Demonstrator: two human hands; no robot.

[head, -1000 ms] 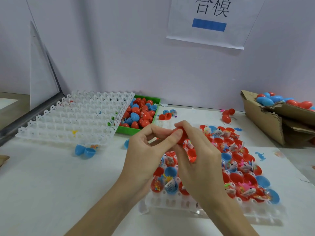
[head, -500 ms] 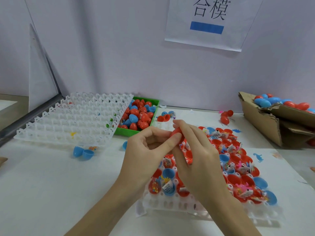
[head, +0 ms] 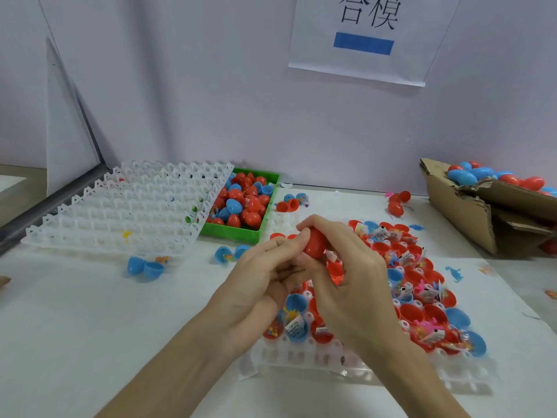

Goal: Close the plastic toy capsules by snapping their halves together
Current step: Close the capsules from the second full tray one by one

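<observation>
A red capsule [head: 315, 244] is held above the white holder tray [head: 304, 356], between both hands. My left hand [head: 259, 285] pinches it from the left with thumb and fingers, and my right hand [head: 349, 285] curls over it from the right. The capsule's lower part is hidden by fingers, so I cannot tell whether its halves are joined. The tray holds several open red and blue capsule halves [head: 419, 315] with small toys and paper slips inside.
A green bin [head: 241, 233] of closed capsules stands behind the hands. An empty white grid tray [head: 120, 212] lies at the left. A cardboard box [head: 470, 212] with capsules is at the right. Loose blue halves [head: 144, 267] lie on the table.
The red capsule shows more between my fingers than before. Both hands stay close together over the tray, shifted only slightly.
</observation>
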